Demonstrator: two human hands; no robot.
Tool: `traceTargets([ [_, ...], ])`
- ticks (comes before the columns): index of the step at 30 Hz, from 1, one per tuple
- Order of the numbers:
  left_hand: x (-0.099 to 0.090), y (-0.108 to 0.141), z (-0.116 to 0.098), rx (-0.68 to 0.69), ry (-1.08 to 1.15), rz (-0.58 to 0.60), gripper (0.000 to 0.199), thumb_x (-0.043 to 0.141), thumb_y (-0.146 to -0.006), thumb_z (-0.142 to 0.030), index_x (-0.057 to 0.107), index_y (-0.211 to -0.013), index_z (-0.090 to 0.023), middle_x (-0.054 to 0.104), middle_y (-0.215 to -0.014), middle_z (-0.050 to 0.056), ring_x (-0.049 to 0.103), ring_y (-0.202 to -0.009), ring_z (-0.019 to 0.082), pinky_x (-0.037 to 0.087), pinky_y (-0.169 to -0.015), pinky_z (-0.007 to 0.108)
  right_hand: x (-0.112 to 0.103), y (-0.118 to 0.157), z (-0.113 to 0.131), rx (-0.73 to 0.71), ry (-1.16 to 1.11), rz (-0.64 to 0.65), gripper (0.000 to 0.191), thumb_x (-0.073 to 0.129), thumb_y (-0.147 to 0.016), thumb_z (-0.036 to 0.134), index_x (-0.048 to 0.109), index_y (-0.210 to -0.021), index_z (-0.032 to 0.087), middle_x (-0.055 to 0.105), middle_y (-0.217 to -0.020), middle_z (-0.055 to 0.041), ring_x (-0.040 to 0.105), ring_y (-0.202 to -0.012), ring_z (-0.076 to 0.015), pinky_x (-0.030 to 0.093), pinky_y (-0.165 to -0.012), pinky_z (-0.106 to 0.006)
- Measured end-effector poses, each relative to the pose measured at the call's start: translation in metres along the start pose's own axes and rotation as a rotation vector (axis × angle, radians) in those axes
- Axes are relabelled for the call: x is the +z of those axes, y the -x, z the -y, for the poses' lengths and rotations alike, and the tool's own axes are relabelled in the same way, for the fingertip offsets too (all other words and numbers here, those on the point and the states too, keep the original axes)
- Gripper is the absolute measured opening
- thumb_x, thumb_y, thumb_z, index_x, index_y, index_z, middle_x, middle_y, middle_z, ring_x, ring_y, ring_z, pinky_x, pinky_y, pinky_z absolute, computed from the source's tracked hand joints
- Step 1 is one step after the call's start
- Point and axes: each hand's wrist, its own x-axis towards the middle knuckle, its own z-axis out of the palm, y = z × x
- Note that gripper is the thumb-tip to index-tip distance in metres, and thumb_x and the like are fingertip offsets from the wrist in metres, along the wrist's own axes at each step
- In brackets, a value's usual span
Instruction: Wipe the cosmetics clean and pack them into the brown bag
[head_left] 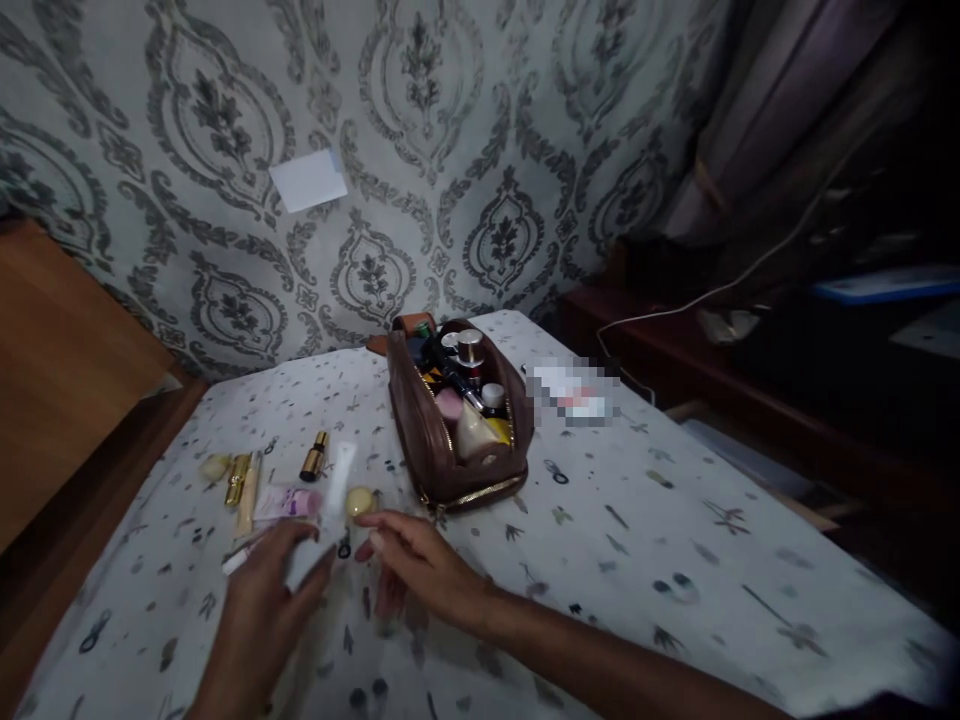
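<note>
My left hand [266, 600] is curled around a white tube [330, 500] lying on the patterned tablecloth [637, 560]. Beside it, my right hand [420, 560] hovers with fingers spread, its fingertips close to a small pale round item [358, 500]. To the left lie a pink sachet [289, 500], a dark bottle with a gold cap [315, 457], a gold lipstick [238, 480] and a pale sponge [214, 466]. A brown cosmetic pouch [450, 450] stands open behind my hands, packed with several bottles and jars.
Patterned wallpaper [450, 150] backs the table, with a white paper note [307, 180] stuck on it. A wooden panel [60, 360] stands at left. Dark furniture, a white cable [720, 290] and a curtain [780, 110] fill the right. A blurred flat item [574, 392] lies behind the pouch.
</note>
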Motion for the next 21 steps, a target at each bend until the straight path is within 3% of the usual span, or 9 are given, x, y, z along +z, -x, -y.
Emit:
traceTargets([
  [4, 0.024, 0.029, -0.025, 0.239, 0.007, 0.03, 0.013, 0.059, -0.088, -0.034, 0.061, -0.097, -0.024, 0.071, -0.085, 0.002, 0.072, -0.075, 0.019, 0.056, -0.062, 0.026, 0.008, 0.007, -0.003, -0.001, -0.013, 0.04, 0.063, 0.056, -0.081, 0.072, 0.061, -0.114, 0.018, 0.056, -0.064, 0.0035, 0.054, -0.046, -0.0095, 0.045, -0.044, -0.021],
  [7, 0.031, 0.034, -0.031, 0.317, -0.052, 0.018, 0.015, 0.06, -0.088, -0.03, 0.057, -0.102, -0.025, 0.068, -0.087, 0.002, 0.071, -0.076, 0.019, 0.057, -0.062, 0.026, 0.01, 0.011, -0.004, -0.013, -0.038, 0.014, 0.062, 0.058, -0.08, 0.072, 0.06, -0.111, 0.019, 0.058, -0.065, 0.0035, 0.054, -0.046, -0.0098, 0.045, -0.043, -0.021],
  [12, 0.023, 0.039, -0.036, 0.329, -0.057, -0.031, 0.025, 0.057, -0.088, -0.026, 0.052, -0.112, -0.023, 0.063, -0.096, 0.005, 0.067, -0.087, 0.021, 0.056, -0.072, 0.028, 0.009, 0.015, 0.0, -0.038, -0.053, 0.031, 0.065, 0.056, -0.078, 0.076, 0.057, -0.106, 0.018, 0.056, -0.063, 0.0047, 0.051, -0.042, -0.0087, 0.043, -0.039, -0.02],
  [16, 0.022, 0.038, -0.053, 0.316, -0.087, -0.197, 0.04, 0.048, -0.091, -0.025, 0.046, -0.131, -0.017, 0.049, -0.127, 0.018, 0.052, -0.119, 0.029, 0.051, -0.093, 0.04, 0.011, 0.022, 0.008, -0.045, 0.082, 0.108, 0.053, 0.053, -0.086, 0.068, 0.056, -0.098, 0.017, 0.05, -0.062, 0.0063, 0.044, -0.038, -0.0056, 0.034, -0.034, -0.017],
  [19, 0.024, 0.029, -0.061, 0.344, -0.152, -0.246, 0.048, 0.049, -0.092, -0.025, 0.042, -0.138, -0.015, 0.036, -0.143, 0.022, 0.04, -0.132, 0.033, 0.044, -0.101, 0.046, 0.014, 0.028, 0.011, -0.125, 0.224, 0.23, 0.037, 0.051, -0.092, 0.053, 0.054, -0.083, 0.017, 0.05, -0.064, 0.0048, 0.047, -0.047, -0.0067, 0.038, -0.043, -0.017],
  [21, 0.023, 0.022, -0.06, 0.37, -0.14, -0.223, 0.044, 0.048, -0.093, -0.025, 0.045, -0.135, -0.015, 0.044, -0.138, 0.021, 0.046, -0.127, 0.032, 0.045, -0.099, 0.044, 0.014, 0.031, 0.01, -0.179, 0.317, 0.271, 0.031, 0.047, -0.095, 0.042, 0.051, -0.078, 0.017, 0.053, -0.066, 0.0028, 0.052, -0.058, -0.0093, 0.043, -0.053, -0.02],
])
